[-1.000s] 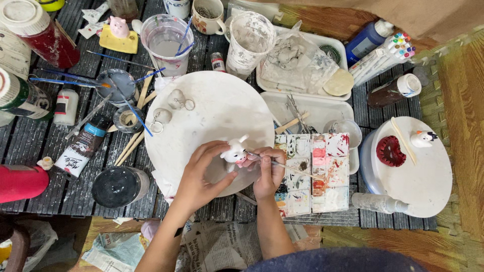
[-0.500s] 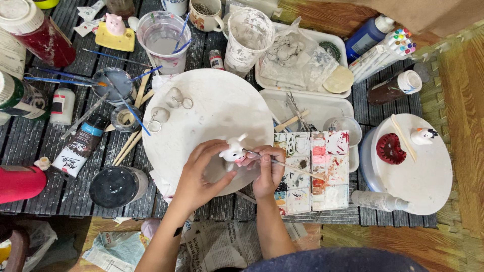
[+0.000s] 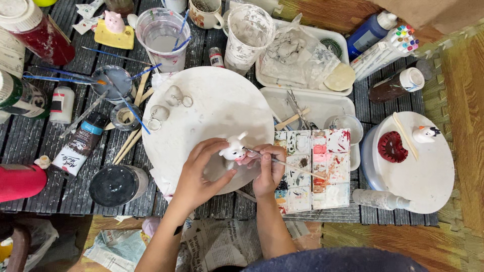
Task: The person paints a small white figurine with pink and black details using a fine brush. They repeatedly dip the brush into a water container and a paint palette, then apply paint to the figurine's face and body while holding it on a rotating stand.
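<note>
Closely, left hand [image 3: 199, 176] pinching glossy white figurine [image 3: 233, 149] (rabbit-eared), right hand [image 3: 268, 168] pinching slim brush [image 3: 287, 164].

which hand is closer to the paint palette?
Right. The right hand, holding a thin brush, overlaps the paint palette at its left edge. The left hand holds the small white figurine, farther left.
</note>
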